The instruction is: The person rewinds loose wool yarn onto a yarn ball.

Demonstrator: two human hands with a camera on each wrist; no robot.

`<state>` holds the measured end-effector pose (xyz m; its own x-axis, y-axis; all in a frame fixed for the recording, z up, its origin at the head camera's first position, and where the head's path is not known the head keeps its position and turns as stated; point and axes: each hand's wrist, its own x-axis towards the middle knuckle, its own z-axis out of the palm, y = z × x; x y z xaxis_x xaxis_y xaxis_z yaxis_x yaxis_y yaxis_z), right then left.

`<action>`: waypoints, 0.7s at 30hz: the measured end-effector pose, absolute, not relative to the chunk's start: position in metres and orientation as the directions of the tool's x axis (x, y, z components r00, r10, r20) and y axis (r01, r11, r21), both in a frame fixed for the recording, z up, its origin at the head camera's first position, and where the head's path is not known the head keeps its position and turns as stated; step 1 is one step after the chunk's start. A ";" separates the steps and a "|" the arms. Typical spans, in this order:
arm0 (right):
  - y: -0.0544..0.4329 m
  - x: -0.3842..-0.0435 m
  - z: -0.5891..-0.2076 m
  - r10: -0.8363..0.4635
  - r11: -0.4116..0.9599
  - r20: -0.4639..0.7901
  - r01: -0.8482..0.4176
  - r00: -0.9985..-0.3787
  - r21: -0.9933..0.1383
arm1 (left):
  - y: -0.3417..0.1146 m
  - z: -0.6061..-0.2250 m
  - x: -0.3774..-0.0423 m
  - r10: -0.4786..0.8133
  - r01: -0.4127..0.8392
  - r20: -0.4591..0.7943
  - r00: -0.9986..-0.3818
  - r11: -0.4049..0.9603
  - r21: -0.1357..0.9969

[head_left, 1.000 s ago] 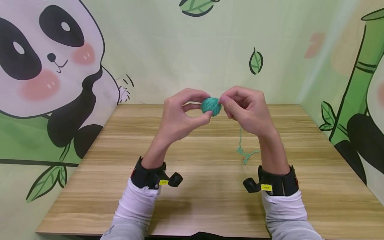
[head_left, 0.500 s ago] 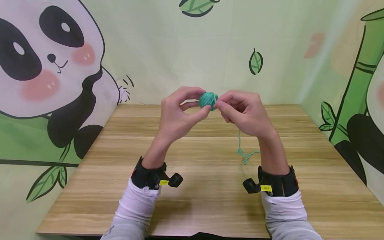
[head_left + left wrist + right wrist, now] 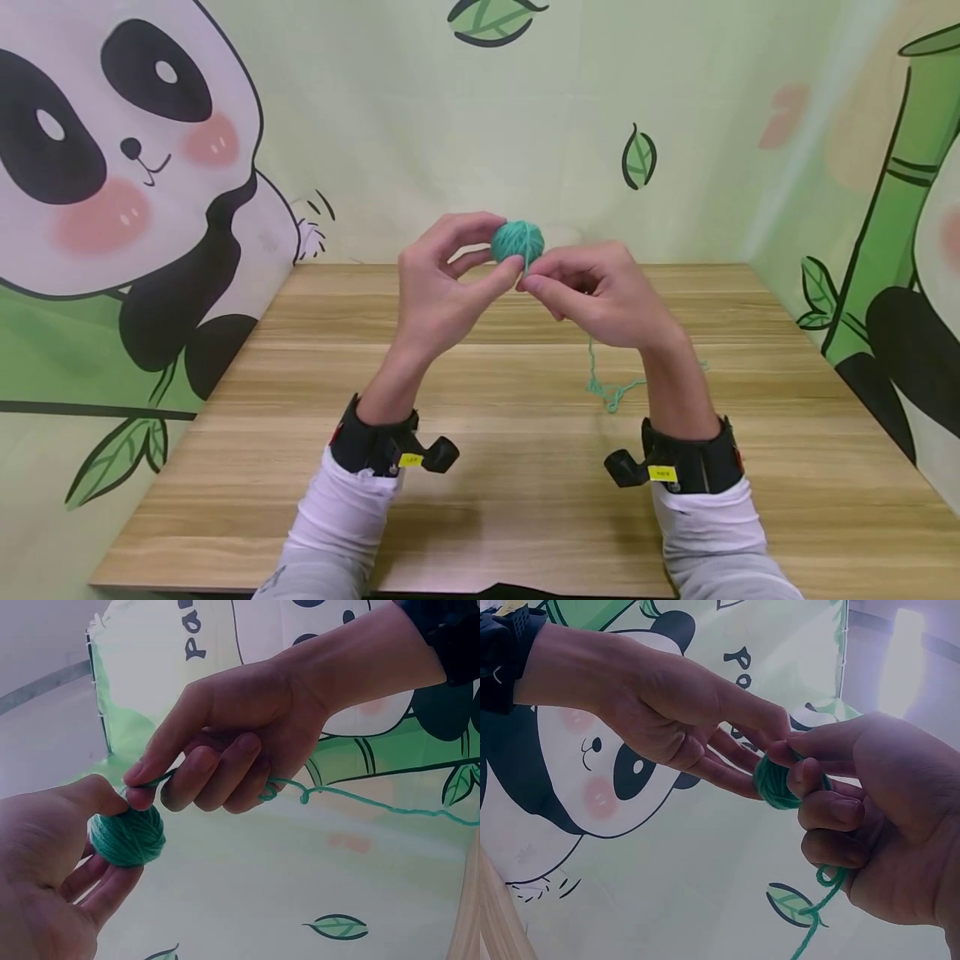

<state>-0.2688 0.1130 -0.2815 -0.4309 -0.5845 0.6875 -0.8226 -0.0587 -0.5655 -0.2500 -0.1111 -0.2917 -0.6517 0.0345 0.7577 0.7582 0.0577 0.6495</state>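
Observation:
A small ball of teal yarn (image 3: 517, 240) is held up above the far part of the table. My left hand (image 3: 453, 287) grips it between thumb and fingers, the thumb on the near side. Just right of the ball, my right hand (image 3: 600, 292) pinches the yarn strand between thumb and index finger, close against the ball. In the left wrist view the strand (image 3: 375, 801) passes through the curled right fingers and trails away. Its loose tail (image 3: 613, 396) lies loosely bunched on the table, partly hidden behind the right forearm.
The wooden table (image 3: 495, 500) spreads beneath both arms. Behind it hangs a pale green backdrop (image 3: 555, 108) with panda and bamboo drawings. Each wrist wears a black strap with a small camera, the left camera (image 3: 441, 454) and the right camera (image 3: 624, 468).
My right hand has moved down and left around the ball, drawing the strand over its near side. The ball and left hand have risen slightly and shifted left.

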 end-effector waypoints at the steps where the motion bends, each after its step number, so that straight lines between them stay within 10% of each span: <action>1: 0.113 -0.269 -0.281 -0.592 -0.056 0.684 -0.825 -0.427 -0.563 | -0.111 -0.292 -0.250 0.030 0.759 0.758 -0.651 0.053 0.649; 21: 0.113 -0.272 -0.284 -0.624 -0.053 0.658 -0.817 -0.421 -0.574 | -0.111 -0.289 -0.249 0.090 0.772 0.792 -0.604 -0.178 0.610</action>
<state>-0.2722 0.1133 -0.2844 -0.4214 -0.6240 0.6581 -0.8174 -0.0529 -0.5736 -0.2489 -0.1105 -0.2890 -0.6044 0.0905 0.7915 0.7722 -0.1782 0.6099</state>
